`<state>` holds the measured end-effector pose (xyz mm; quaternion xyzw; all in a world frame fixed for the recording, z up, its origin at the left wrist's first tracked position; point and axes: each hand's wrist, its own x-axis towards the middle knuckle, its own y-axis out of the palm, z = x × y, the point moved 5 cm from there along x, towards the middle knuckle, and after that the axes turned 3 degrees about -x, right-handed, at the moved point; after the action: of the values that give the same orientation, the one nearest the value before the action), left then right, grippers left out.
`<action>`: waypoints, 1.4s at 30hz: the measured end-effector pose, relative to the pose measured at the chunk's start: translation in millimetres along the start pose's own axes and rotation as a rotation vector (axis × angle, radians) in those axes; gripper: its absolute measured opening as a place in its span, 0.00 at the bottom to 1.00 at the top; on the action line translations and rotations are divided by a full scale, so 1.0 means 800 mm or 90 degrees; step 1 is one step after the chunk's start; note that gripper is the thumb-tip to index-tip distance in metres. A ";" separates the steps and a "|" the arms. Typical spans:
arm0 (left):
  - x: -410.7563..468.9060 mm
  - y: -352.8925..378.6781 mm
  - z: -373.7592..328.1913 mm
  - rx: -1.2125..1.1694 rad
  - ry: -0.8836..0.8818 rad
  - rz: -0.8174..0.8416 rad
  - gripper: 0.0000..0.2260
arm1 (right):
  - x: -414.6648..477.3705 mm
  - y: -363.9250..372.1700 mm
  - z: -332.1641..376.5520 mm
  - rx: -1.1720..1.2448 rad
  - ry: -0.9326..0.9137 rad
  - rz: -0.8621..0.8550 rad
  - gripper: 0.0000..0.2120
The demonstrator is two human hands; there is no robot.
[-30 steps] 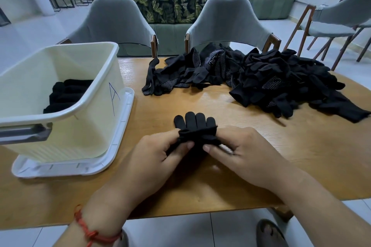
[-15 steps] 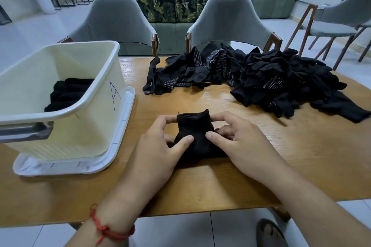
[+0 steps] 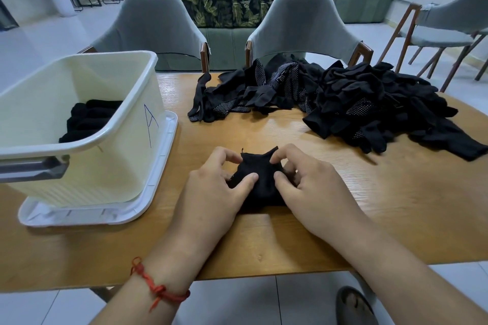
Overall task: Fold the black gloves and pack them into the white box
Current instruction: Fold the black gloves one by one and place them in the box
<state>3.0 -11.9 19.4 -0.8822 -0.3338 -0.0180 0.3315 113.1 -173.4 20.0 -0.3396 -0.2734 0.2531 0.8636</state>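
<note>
A: Two hands on one glove bundle (image 3: 257,179), centre-front of the desk (image 3: 383,214). The left hand (image 3: 211,192) and right hand (image 3: 314,192) flank it. Each pinches it, thumb on top, fingers (image 3: 286,152) curled at the far edge.

B: Which way does it lie?

A: Long axis runs away from the person. Near end sits between the two palms; at the far end the right hand has one corner pulled up. Folded compact, approx. a squat rectangle. Soft black knit, matte, w/ a thread end sticking up at the top.

B: And the box (image 3: 118,166)?

A: To the left, near the bundle but apart from it. So the left hand is the nearer one. I'd guess the carry goes leftward & up over the rim. It's cream-white plastic, smooth, w/ a rounded rim, a grey handle (image 3: 31,169) and a blue "A" on the side. It stands on its lid (image 3: 161,185). There are folded gloves (image 3: 87,119) lying inside.

B: Much left?

A: Lots. A pile (image 3: 369,105) of loose gloves sits far right on the desk, limp and tangled, some w/ white grip dots. The desk is light wood, grain visible. Grey chairs (image 3: 155,24) stand behind it.

B: Risk?

A: Knit looks springy, so it prob. unfolds if the pinch slackens before it's set down.
</note>
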 end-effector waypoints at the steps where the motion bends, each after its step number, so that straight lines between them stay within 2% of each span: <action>1: 0.000 0.001 0.000 0.014 0.008 0.001 0.13 | -0.001 0.002 0.000 -0.042 -0.014 -0.005 0.09; 4: -0.002 0.005 0.002 0.077 0.042 0.001 0.12 | -0.003 0.003 0.004 -0.136 -0.052 -0.031 0.11; 6: -0.003 0.007 -0.001 0.134 0.070 0.003 0.11 | -0.002 0.003 0.009 -0.182 -0.118 -0.039 0.15; 9: -0.003 0.007 -0.004 0.186 0.086 0.000 0.13 | -0.003 0.012 0.012 -0.212 -0.193 0.028 0.21; 12: -0.001 0.001 0.002 0.214 0.063 -0.002 0.17 | -0.002 0.019 0.006 -0.215 -0.174 0.086 0.24; 15: 0.003 -0.007 0.011 0.181 0.059 -0.015 0.18 | -0.001 0.017 0.003 -0.190 -0.139 0.092 0.25; 18: 0.004 -0.016 0.004 0.083 0.161 -0.014 0.13 | 0.000 0.015 0.001 -0.150 -0.115 0.095 0.24; 20: -0.002 -0.015 -0.006 0.093 0.265 0.058 0.09 | 0.001 0.015 -0.001 -0.136 -0.112 0.095 0.24; 22: -0.008 -0.007 -0.006 0.144 0.331 0.138 0.11 | 0.002 0.012 0.000 -0.116 -0.109 0.093 0.23; 26: -0.010 0.001 0.000 0.173 0.356 0.135 0.08 | -0.003 0.003 0.010 -0.077 -0.101 0.125 0.13; 29: -0.008 -0.001 -0.006 0.179 0.383 0.103 0.06 | -0.007 0.005 0.011 -0.124 -0.127 0.131 0.17; 33: -0.010 -0.010 -0.015 0.158 0.344 0.095 0.09 | -0.003 0.002 0.010 -0.070 -0.135 0.114 0.13; 36: -0.012 -0.024 -0.026 0.095 0.297 0.086 0.08 | -0.005 -0.006 0.013 0.016 -0.129 0.109 0.10; 39: -0.012 -0.042 -0.036 -0.046 0.210 0.083 0.03 | -0.008 -0.020 0.021 0.214 -0.068 0.117 0.03; 42: -0.016 -0.052 -0.045 -0.217 0.108 0.084 0.04 | -0.012 -0.029 0.029 0.412 0.007 0.162 0.04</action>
<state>-24.9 -17.6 68.1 -0.9407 -0.2384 -0.1272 0.2048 97.1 -183.9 48.3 -0.0810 -0.1296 0.4301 0.8897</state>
